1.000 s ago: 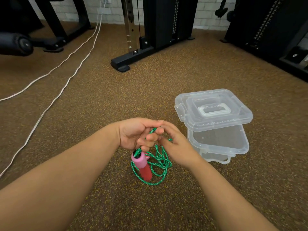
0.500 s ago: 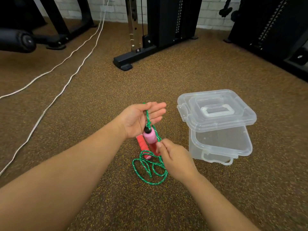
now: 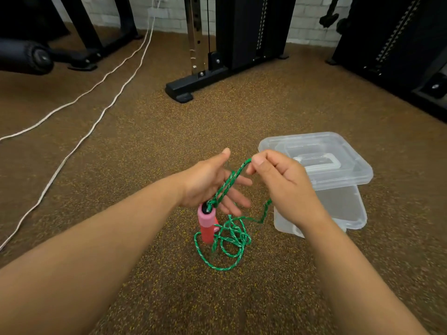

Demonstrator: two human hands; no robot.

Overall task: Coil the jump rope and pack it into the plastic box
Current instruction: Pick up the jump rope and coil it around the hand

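The green braided jump rope [image 3: 226,243] lies in a loose tangle on the floor below my hands. Its pink and red handles [image 3: 206,222] hang from a strand that crosses my left hand [image 3: 210,182], whose palm is flat with fingers spread. My right hand [image 3: 278,180] pinches a loop of the rope between thumb and forefinger, lifted up beside my left thumb. The clear plastic box [image 3: 338,209] stands on the floor just right of my right hand. Its clear lid [image 3: 338,151] with a white handle rests askew on top, leaving the near part uncovered.
The floor is brown speckled carpet. Two white cables [image 3: 104,105] run across it at the left. A black gym machine base [image 3: 183,89] stands behind, a padded roller [image 3: 26,56] at far left, and another black machine [image 3: 399,44] at the right.
My right hand rose from low near the handles, pulling a loop of rope up beside my left thumb. The handles now hang lower under my left palm.
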